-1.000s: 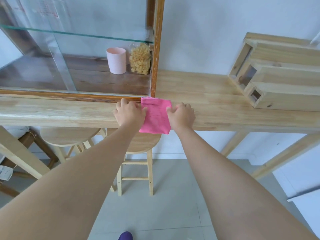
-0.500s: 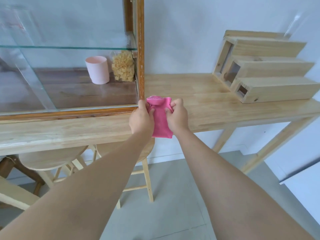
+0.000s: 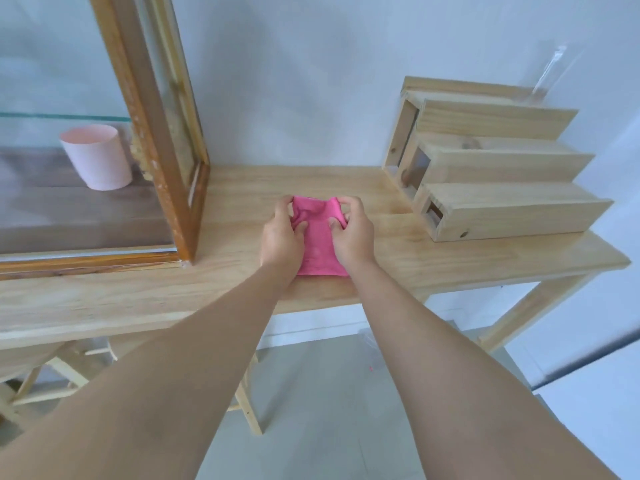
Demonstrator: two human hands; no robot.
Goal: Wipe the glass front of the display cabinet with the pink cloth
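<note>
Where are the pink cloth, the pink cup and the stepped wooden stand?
pink cloth (image 3: 317, 244): head view, flat middle between the hands.
pink cup (image 3: 98, 157): head view, side wall, behind glass.
stepped wooden stand (image 3: 519, 216): head view, lowest step's front.

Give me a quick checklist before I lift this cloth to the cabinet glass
1. Pink cloth gripped by both the left hand and the right hand: ok.
2. Cloth spread flat for wiping: not ok, bunched at its far edge.
3. Glass front within view, left of the hands: ok.
4. Nothing on the wooden table between cloth and cabinet frame: ok.
5. Pink cup behind the glass, out of the wiping path: ok.
6. Glass dirt: cannot tell.
</note>
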